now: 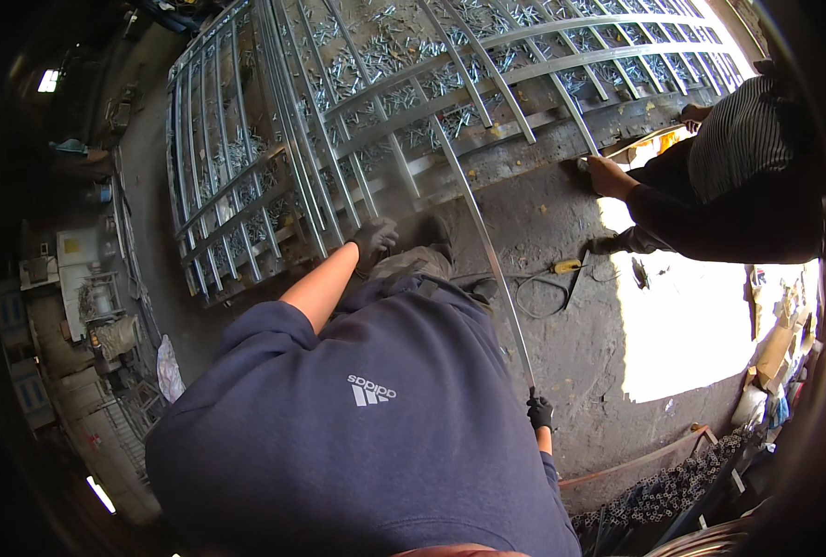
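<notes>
My right hand [540,411], in a dark glove, is closed around the lower end of a long, thin metal bar [490,243]. The bar slants up and left from my hand, and its far end reaches the metal grille frame [376,127]. In a dark glove too, my left hand [373,239] is in front of my body near the lower ends of the frame's bars. Its fingers look loosely apart, with nothing visible in them. The grille consists of several silver bars crossed by long rails, lying on a large worktable [515,144].
Many small metal pieces [394,46] are strewn over the table under the bars. At the right, a co-worker's hand [608,176] holds the end of another bar. A yellow-handled tool [567,266] and a cable [534,302] lie on the floor. Cut tube pieces [673,487] are heaped at lower right.
</notes>
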`<action>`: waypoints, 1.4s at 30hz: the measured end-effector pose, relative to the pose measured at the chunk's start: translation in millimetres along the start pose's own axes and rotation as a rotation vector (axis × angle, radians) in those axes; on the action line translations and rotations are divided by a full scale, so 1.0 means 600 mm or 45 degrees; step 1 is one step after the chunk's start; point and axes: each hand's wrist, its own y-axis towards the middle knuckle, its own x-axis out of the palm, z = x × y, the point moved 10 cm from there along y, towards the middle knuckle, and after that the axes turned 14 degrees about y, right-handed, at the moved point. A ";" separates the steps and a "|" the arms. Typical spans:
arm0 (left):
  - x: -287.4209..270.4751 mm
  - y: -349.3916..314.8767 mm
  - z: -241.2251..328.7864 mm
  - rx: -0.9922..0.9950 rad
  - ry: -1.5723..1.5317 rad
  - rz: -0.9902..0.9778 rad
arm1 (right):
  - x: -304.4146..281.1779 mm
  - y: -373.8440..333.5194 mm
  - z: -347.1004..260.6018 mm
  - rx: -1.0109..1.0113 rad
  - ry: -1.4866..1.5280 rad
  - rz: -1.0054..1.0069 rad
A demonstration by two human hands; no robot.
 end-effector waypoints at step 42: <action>-0.157 -0.146 -0.138 -0.013 -0.197 0.290 | 0.365 -0.012 -0.317 0.038 -0.738 -0.024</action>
